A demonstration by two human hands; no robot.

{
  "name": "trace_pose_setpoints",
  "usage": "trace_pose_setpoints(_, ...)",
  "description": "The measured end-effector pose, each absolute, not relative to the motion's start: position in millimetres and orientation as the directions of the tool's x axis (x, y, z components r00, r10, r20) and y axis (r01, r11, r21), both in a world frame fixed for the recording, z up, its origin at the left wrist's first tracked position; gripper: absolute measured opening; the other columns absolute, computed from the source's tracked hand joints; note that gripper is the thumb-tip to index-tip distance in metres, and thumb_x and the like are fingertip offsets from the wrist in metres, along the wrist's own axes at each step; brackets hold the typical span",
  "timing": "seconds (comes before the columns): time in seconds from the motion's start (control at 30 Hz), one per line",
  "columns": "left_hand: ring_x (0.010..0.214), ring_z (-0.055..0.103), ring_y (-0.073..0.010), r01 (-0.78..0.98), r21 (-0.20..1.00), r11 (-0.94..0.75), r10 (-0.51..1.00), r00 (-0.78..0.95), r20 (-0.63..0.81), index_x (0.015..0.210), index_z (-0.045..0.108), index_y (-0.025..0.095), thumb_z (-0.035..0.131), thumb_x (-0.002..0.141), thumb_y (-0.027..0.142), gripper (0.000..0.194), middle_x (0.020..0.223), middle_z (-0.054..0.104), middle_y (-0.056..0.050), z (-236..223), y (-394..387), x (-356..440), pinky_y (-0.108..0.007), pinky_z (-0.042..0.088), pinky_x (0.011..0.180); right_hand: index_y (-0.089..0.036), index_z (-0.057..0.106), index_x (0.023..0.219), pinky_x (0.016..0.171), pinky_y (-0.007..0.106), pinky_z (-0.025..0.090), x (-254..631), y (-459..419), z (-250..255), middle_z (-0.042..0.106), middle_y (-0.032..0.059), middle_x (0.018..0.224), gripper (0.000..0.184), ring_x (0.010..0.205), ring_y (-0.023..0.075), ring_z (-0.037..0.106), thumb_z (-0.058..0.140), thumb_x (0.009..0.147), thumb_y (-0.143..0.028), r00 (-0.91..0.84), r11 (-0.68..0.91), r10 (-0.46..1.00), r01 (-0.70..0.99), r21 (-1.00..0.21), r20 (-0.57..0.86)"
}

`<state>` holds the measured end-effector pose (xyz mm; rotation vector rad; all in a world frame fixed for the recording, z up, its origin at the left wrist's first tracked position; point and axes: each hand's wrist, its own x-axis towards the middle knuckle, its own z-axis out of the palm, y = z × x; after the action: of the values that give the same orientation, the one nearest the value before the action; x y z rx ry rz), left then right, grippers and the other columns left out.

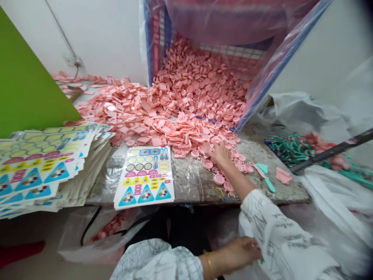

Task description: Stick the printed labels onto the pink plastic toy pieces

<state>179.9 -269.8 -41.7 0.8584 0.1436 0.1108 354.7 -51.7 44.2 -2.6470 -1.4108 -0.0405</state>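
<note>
The right hand [221, 154] reaches over the table [186, 190] with its fingertips at the near edge of a wide heap of pink plastic pieces [189, 134]. Its fingers are bent downward among them; whether they pinch a piece, I cannot tell. Some round pink pieces lie under and just beside the wrist, toward the table's near edge.

The left hand [243, 252] is below the table's edge, nearer the body than the right hand and close to the right sleeve [279, 229]. Its fingers are partly curled, and I cannot tell whether they hold anything. A thin bracelet [209, 264] circles its wrist.

To the left of the right hand, a sticker sheet [145, 177] lies face up, its top near the heap. Farther left is a thick, uneven stack of similar sheets [58, 167]. Beyond the right hand, the heap runs back into a blue crate [259, 93] draped with clear plastic. To the right of that hand lie a turquoise strip [269, 184] and a flat pink piece [283, 175]; farther right, green cords [291, 147] sit beside more pink pieces.
</note>
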Motion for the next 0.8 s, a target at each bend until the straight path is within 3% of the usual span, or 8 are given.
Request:
trace_pose_setpoints(0.07, 0.090, 0.068, -0.0271, 0.137, 0.778, 0.613, 0.172, 0.938, -0.301, 0.105, 0.073, 0.025, 0.076, 0.073, 0.048, 0.039, 0.089, 0.071, -0.010, -37.1, -244.5, 142.8, -0.047, 0.049, 0.089, -0.025, 0.057, 0.136, 0.077, 0.032, 0.043, 360.7, -44.9, 40.7, 0.050, 0.0151, 0.133, 0.059, 0.103, 0.0271, 0.061, 0.067, 0.083, -0.050, 0.453, -0.450, 0.891, 0.891, -0.056, 0.033)
trace_pose_setpoints(0.13, 0.093, 0.069, -0.0275, 0.237, 0.736, 0.635, 0.188, 0.876, -0.444, 0.111, 0.071, 0.020, 0.076, 0.072, 0.047, 0.048, 0.099, 0.073, -0.011, -20.6, -217.2, 107.3, -0.048, 0.047, 0.093, -0.026, 0.060, 0.132, 0.077, 0.031, 0.043, 366.7, -39.9, 38.5, 0.052, 0.0134, 0.129, 0.054, 0.103, 0.0262, 0.060, 0.068, 0.083, -0.047, 0.375, -0.375, 0.927, 0.927, -0.023, -0.025)
trace_pose_setpoints(0.33, 0.105, 0.069, -0.0258, -0.148, 0.681, 0.717, 0.498, 0.792, -0.353, 0.122, 0.062, 0.017, 0.072, 0.081, 0.039, 0.048, 0.120, 0.069, -0.018, 37.3, -132.9, 42.8, -0.040, 0.046, 0.099, -0.020, 0.072, 0.107, 0.070, 0.031, 0.038, 368.9, -40.6, 44.8, 0.062, 0.0126, 0.115, 0.028, 0.094, 0.0239, 0.060, 0.056, 0.091, -0.036, 0.442, -0.439, 0.888, 0.897, -0.052, 0.125)
trace_pose_setpoints(0.4, 0.111, 0.067, -0.0271, -0.309, 0.666, 0.679, 0.630, 0.710, -0.314, 0.125, 0.061, 0.017, 0.072, 0.081, 0.036, 0.049, 0.124, 0.067, -0.018, 43.4, -107.0, 32.6, -0.041, 0.044, 0.102, -0.019, 0.072, 0.101, 0.070, 0.032, 0.038, 354.9, -45.0, 50.0, 0.066, 0.0120, 0.108, 0.027, 0.091, 0.0238, 0.060, 0.056, 0.089, -0.036, 0.509, -0.475, 0.836, 0.858, -0.194, 0.206)
trace_pose_setpoints(0.47, 0.119, 0.062, -0.0274, -0.429, 0.654, 0.623, 0.737, 0.601, -0.308, 0.124, 0.063, 0.018, 0.074, 0.080, 0.033, 0.048, 0.129, 0.065, -0.017, 44.1, -85.2, 26.6, -0.040, 0.043, 0.104, -0.018, 0.071, 0.096, 0.069, 0.032, 0.039, 324.7, -49.4, 52.5, 0.069, 0.0107, 0.097, 0.031, 0.085, 0.0232, 0.059, 0.057, 0.086, -0.043, 0.607, -0.461, 0.760, 0.754, -0.468, 0.230)
trace_pose_setpoints(0.57, 0.127, 0.056, -0.0256, -0.528, 0.641, 0.557, 0.821, 0.464, -0.332, 0.121, 0.065, 0.021, 0.076, 0.078, 0.032, 0.046, 0.136, 0.061, -0.013, 41.6, -61.7, 25.2, -0.037, 0.044, 0.104, -0.016, 0.067, 0.088, 0.067, 0.030, 0.043, 250.5, -53.6, 45.4, 0.069, 0.0082, 0.086, 0.043, 0.077, 0.0213, 0.060, 0.057, 0.079, -0.057, 0.534, -0.235, 0.845, 0.373, -0.897, 0.001)
trace_pose_setpoints(0.7, 0.112, 0.065, -0.0241, -0.589, 0.645, 0.487, 0.872, 0.370, -0.320, 0.109, 0.069, 0.016, 0.079, 0.072, 0.032, 0.041, 0.117, 0.070, -0.012, 36.6, -39.6, 26.7, -0.032, 0.051, 0.092, -0.017, 0.065, 0.086, 0.071, 0.031, 0.047, 155.1, -48.5, 25.5, 0.070, 0.0062, 0.083, 0.044, 0.076, 0.0201, 0.062, 0.061, 0.074, -0.060, 0.217, -0.194, 0.957, -0.010, -0.981, -0.192)
trace_pose_setpoints(0.8, 0.097, 0.069, -0.0209, -0.619, 0.666, 0.416, 0.904, 0.203, -0.376, 0.100, 0.067, 0.015, 0.076, 0.070, 0.025, 0.033, 0.100, 0.074, -0.009, 31.5, -22.0, 18.2, -0.027, 0.055, 0.080, -0.019, 0.066, 0.090, 0.078, 0.031, 0.048, 130.8, -31.0, 18.9, 0.071, 0.0048, 0.088, 0.043, 0.084, 0.0202, 0.063, 0.054, 0.082, -0.059, 0.172, -0.143, 0.977, 0.098, -0.985, -0.125)
